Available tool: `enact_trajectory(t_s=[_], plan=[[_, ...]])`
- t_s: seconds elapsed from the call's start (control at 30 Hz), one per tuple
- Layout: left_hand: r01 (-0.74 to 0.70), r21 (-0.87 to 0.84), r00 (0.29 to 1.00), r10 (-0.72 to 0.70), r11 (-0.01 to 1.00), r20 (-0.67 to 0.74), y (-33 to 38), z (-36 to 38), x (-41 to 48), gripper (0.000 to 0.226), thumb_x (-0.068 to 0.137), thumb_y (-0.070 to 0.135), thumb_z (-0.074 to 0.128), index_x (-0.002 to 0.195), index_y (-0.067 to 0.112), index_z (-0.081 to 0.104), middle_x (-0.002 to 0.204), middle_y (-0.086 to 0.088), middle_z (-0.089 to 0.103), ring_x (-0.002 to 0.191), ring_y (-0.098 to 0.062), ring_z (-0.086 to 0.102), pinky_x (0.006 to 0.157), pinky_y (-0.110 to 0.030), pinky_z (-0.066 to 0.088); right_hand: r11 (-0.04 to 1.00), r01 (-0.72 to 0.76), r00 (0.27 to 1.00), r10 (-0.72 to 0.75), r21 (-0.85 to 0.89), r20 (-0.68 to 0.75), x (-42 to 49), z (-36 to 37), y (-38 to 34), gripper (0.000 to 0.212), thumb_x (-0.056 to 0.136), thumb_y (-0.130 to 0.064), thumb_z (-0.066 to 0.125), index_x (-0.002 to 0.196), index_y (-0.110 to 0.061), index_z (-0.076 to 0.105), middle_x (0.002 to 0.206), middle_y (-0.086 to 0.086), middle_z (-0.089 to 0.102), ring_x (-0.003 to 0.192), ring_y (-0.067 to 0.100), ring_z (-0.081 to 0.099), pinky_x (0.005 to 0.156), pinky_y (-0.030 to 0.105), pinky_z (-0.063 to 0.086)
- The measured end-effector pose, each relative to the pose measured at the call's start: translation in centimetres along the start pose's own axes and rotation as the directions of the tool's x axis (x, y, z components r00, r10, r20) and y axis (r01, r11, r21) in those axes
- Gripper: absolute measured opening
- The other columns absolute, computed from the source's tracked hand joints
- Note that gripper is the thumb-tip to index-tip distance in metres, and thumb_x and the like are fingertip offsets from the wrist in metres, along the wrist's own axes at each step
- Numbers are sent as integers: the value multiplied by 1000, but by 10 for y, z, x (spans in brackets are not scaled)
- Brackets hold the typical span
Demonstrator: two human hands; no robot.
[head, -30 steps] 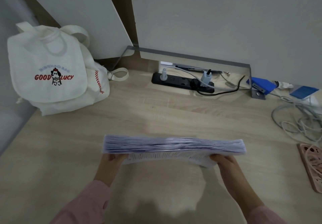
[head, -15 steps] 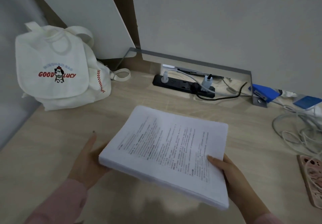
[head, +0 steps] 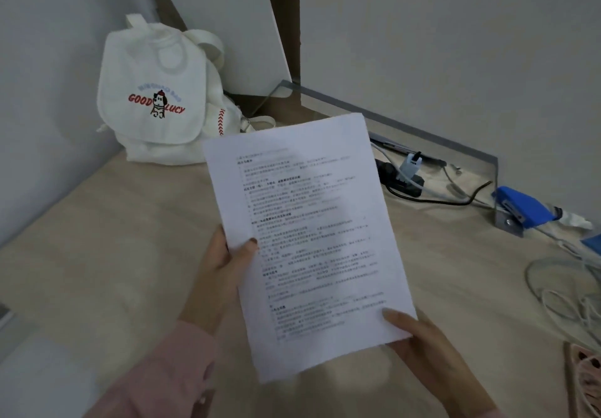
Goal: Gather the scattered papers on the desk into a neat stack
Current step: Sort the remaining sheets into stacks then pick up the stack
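A white backpack [head: 156, 99] stands beyond the left hand [head: 227, 265], its flap down, so we cannot see what it holds. The papers [head: 309, 239] are held between both hands above the desk [head: 113, 239], top sheet facing us, densely printed, edges aligned. Left hand pinches the left edge, thumb on top; right hand [head: 422, 346] grips the lower right corner
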State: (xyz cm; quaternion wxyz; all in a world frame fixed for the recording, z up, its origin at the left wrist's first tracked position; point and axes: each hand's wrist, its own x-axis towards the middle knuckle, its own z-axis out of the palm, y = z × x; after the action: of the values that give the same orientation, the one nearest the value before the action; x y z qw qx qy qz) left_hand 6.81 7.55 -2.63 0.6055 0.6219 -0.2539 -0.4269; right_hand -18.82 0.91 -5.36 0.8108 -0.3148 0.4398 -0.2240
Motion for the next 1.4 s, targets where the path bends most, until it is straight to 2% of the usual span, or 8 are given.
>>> enact_trajectory(t_s=[0.07,0.17,0.33,0.5,0.77,0.93,1.1,1.4], plan=[[-91,31,996,91,995,15,6,-2,-8,33,90,6,48,118,23,53,108,17,69,97,-2,66,72,-16,53,962,41,998,-26,-271,59,-2,4,-24,44,69,-21,74,113,-18,67,113,2,70,104,23,67,75,28,57],[-180,61,984,179,982,13,12,-1,-23,32,90,2,47,110,27,53,100,26,69,93,6,64,72,-10,50,861,181,983,-168,-475,72,6,25,-45,31,80,-6,63,108,-20,65,100,-6,74,92,17,70,68,22,56],[-180,146,977,194,973,-87,-4,-17,-40,34,82,16,55,113,31,55,108,28,66,105,8,58,83,-7,45,840,392,901,-433,-374,-28,23,61,-31,34,83,10,49,95,-18,65,84,-14,74,79,2,68,63,14,52],[43,106,980,-21,993,-198,-37,-32,-50,32,91,13,54,114,35,54,111,23,59,100,15,52,75,-3,46,847,288,935,-350,-447,-62,31,68,4,33,84,8,46,87,-17,67,86,0,70,82,14,64,71,25,50],[-60,68,988,69,996,-138,-27,-69,-43,35,86,17,56,116,36,52,109,29,64,105,15,54,82,-3,44,855,309,933,-358,-418,-44,34,104,2,32,87,3,46,101,-20,64,95,-10,72,88,5,66,71,24,51],[-71,79,978,85,994,-188,-12,-152,-50,28,84,18,54,106,35,53,101,28,66,98,10,59,77,-8,47,867,259,962,-272,-426,30,46,174,32,32,86,-2,48,104,-21,66,103,-8,72,97,13,65,82,31,49],[96,140,935,-41,986,-352,-14,-260,-72,27,88,20,58,114,21,52,113,2,63,103,-17,62,88,-37,51,865,116,989,-57,-487,134,68,257,96,34,91,-10,49,114,-31,60,105,-16,71,94,7,68,82,33,55],[444,187,824,-318,876,-468,-53,-422,-129,25,91,19,52,99,42,47,102,17,59,92,-5,59,71,-23,45,712,-210,900,409,-670,153,91,361,241,30,97,-16,43,122,-26,54,109,-7,69,93,14,69,67,26,56]])
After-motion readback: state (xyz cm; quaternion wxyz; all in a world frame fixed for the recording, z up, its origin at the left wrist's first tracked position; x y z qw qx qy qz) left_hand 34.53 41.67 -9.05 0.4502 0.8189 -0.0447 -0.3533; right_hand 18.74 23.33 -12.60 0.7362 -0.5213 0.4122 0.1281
